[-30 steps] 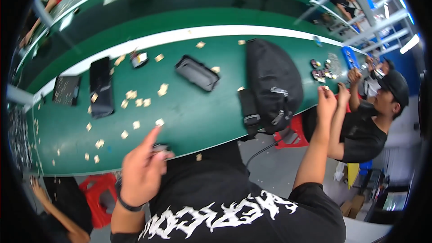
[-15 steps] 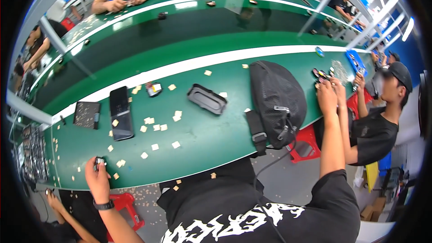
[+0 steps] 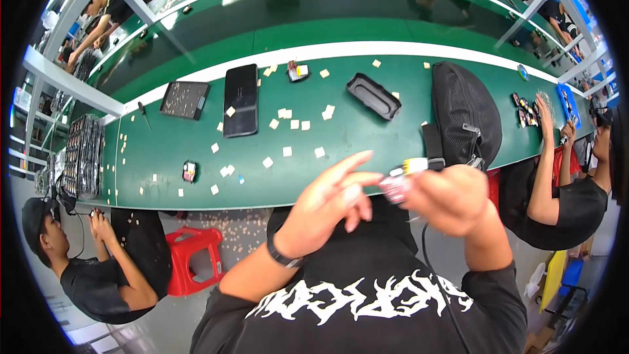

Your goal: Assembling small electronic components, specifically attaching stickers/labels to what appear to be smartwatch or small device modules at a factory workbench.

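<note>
In front of my chest, my right hand (image 3: 452,200) is closed around a small electronic module (image 3: 397,185) with a yellow-and-white label, a black end and a pinkish part. Motion blur hides its finer details. My left hand (image 3: 321,213) is beside it with its fingers spread; the index and middle fingers point towards the module, and I cannot tell whether they touch it. A similar small black module (image 3: 189,171) lies on the green table near its front edge at the left. Another with a yellow label (image 3: 298,71) sits further back, beside small cream squares (image 3: 295,124).
A black folding phone (image 3: 241,101), a dark tray of bits (image 3: 185,99), a screwdriver (image 3: 144,117) and an open black case (image 3: 374,97) lie on the table. A black bag (image 3: 464,111) stands right of them. Co-workers sit at both sides; stacked trays (image 3: 85,157) stand far left.
My left hand has released a module at the table's left and come to the middle. My right hand has come back from the modules at the far right, holding one. The view has shifted.
</note>
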Action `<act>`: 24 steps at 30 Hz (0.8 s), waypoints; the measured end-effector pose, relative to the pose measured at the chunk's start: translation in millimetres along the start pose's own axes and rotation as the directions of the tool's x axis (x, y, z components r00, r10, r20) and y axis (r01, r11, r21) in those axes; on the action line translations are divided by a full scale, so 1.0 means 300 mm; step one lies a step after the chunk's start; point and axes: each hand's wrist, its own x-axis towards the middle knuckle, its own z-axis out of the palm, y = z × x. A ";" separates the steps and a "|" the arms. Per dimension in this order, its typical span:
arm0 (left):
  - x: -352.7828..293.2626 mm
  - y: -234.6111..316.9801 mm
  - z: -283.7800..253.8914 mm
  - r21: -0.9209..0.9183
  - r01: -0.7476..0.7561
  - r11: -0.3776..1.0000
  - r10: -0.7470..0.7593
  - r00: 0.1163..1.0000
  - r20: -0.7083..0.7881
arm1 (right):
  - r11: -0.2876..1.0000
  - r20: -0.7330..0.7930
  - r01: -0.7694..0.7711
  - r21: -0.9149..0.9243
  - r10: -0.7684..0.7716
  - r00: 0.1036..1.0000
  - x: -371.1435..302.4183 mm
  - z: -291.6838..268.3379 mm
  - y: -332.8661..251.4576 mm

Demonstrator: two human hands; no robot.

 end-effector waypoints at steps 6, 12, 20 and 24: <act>0.016 0.020 -0.046 -0.040 0.031 0.999 -0.031 1.000 -0.003 | 0.776 0.156 -0.495 0.391 0.474 0.866 0.106 0.064 -0.114; 0.013 0.029 -0.103 0.186 -0.152 0.971 0.158 0.987 -0.018 | -0.065 0.651 -0.813 0.579 0.637 0.412 0.123 0.050 -0.158; 0.038 0.011 -0.132 0.489 -0.334 0.806 0.345 0.936 0.071 | -0.731 0.908 -0.552 0.401 0.396 0.136 0.133 0.124 -0.165; 0.046 -0.004 -0.145 0.564 -0.400 0.722 0.433 0.898 0.082 | -0.854 0.923 -0.351 0.384 0.343 0.176 0.152 0.156 -0.177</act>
